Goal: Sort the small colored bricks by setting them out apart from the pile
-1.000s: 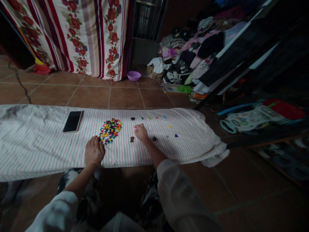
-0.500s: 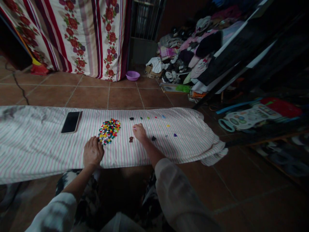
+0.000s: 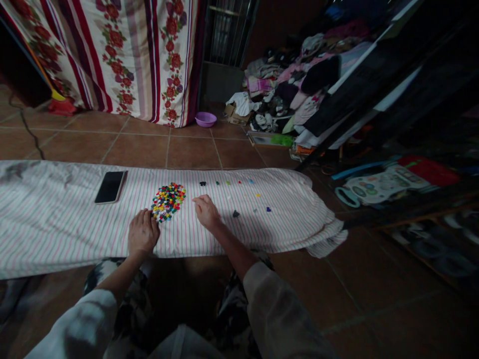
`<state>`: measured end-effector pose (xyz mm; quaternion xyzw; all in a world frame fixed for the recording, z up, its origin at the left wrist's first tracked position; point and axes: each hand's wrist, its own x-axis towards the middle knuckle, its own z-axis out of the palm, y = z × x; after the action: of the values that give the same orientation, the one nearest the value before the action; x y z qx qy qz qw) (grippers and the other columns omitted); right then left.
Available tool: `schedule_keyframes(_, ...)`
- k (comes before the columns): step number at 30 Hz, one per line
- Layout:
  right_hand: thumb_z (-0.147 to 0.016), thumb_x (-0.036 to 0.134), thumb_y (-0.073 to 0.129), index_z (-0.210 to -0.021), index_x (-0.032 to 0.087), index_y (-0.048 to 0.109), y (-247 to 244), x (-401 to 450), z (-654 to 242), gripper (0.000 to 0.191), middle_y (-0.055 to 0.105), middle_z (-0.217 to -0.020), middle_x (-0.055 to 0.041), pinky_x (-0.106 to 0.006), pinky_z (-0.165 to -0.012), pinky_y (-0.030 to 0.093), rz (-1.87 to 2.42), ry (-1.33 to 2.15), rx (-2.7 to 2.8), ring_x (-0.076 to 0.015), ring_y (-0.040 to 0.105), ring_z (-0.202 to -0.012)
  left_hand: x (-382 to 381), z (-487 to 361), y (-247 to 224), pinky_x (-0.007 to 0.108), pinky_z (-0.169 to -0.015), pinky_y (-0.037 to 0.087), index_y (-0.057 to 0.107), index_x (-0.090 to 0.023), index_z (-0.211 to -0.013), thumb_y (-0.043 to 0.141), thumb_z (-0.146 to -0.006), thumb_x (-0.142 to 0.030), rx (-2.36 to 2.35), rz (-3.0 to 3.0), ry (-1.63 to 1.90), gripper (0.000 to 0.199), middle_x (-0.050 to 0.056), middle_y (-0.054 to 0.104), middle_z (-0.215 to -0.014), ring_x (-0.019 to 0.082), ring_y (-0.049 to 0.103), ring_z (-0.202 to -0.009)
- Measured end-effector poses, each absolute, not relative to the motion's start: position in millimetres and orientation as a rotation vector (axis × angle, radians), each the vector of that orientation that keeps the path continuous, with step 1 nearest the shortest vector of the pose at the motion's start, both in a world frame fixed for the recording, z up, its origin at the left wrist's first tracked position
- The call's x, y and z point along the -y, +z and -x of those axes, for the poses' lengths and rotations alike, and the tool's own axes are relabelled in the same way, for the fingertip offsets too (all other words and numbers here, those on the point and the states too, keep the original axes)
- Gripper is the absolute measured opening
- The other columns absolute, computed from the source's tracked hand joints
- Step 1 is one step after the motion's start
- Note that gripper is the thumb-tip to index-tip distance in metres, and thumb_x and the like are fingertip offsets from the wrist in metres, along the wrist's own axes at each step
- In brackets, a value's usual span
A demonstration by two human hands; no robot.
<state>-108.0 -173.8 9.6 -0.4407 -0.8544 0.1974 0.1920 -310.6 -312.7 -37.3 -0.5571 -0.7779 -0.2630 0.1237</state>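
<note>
Small multicoloured beads form a loose pile (image 3: 168, 202) on the striped cloth (image 3: 112, 234). My left hand (image 3: 142, 232) lies flat, fingers stretched, with its fingertips at the pile's lower left edge. Just right of the pile hovers my right hand (image 3: 207, 212), index finger stretched toward the beads and the other fingers curled; I see nothing between its fingertips. Farther right lie small single-colour groups: black beads (image 3: 202, 183), a red bead (image 3: 240, 182), light blue beads (image 3: 251, 181), yellow beads (image 3: 258, 195), dark grey beads (image 3: 235, 213) and dark purple beads (image 3: 268, 209).
A phone (image 3: 111, 187) lies on the cloth left of the pile. Beyond, a purple basin (image 3: 205, 119) stands on the tiled floor before a floral curtain (image 3: 142, 60). Heaped clothes (image 3: 288, 80) fill the back right, and a toy panel (image 3: 377, 185) sits at right.
My right hand has moved left and slightly down toward the pile, covering the brown beads. The pink bit seen at its fingertips no longer shows. My left hand has stayed in place.
</note>
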Motion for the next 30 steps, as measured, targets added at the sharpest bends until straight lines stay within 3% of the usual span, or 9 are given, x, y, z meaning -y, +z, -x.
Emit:
schedule_keyframes(14,-0.092,0.014,0.045,-0.113,0.018,0.069,-6.8,207.3,153.1,0.032,0.063,-0.107,-0.0086,-0.029,-0.098,0.044,1.067,0.667,2.516,-0.0175,0.058,-0.107,311.8,306.7,-33.5,0.048,-0.103,0.040,0.053,-0.012,-0.112,0.031,-0.095,-0.028,2.311,1.591,-0.881,0.032,0.020,0.060,-0.119,0.030,0.052,-0.121)
schedule_keyframes(21,-0.097,0.029,0.048,-0.116,0.025,0.067,-2.5,208.4,183.9,0.028,0.060,-0.110,-0.0067,-0.027,-0.088,0.048,1.052,0.637,2.604,-0.0172,0.059,-0.103,311.8,306.0,-32.2,0.050,-0.104,0.040,0.054,-0.012,-0.112,0.029,-0.096,-0.025,2.336,1.578,-0.930,0.032,0.019,0.061,-0.118,0.030,0.052,-0.122)
schedule_keyframes(30,-0.096,0.020,0.044,-0.111,0.023,0.068,0.2,202.7,208.2,0.028,0.062,-0.109,-0.0071,-0.026,-0.087,0.047,1.086,0.562,2.734,-0.0173,0.058,-0.102,311.5,306.1,-33.8,0.051,-0.106,0.038,0.054,-0.011,-0.111,0.030,-0.095,-0.024,2.379,1.572,-0.982,0.032,0.022,0.059,-0.123,0.031,0.049,-0.126)
